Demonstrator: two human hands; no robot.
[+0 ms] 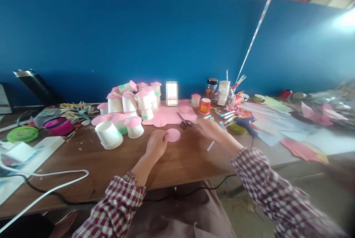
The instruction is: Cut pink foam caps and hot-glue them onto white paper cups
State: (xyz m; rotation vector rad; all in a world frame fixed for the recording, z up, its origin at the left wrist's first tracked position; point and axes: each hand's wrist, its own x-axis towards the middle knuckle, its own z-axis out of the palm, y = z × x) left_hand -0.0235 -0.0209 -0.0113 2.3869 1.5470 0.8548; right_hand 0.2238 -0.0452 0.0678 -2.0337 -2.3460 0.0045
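My left hand [157,144] pinches the edge of a round pink paper disc [173,135] just above the brown tabletop. Motion smears my right hand [208,128], which is right of the black-handled scissors [185,121], so its fingers do not show clearly. Behind the disc lies a pink paper sheet [169,116] with another pink circle [180,109] on it. To the left stands a pile of white paper cups [129,103], several topped with pink paper discs. A larger white cup [109,135] rests upside down in front of them.
A red paper cup [204,106], a lidded jar [212,88] and pens [227,115] stand or lie at the back right. A blue glue gun [248,124] and loose paper sheets [273,119] spread right. At left are a white power strip [36,164] and a white cable [52,190].
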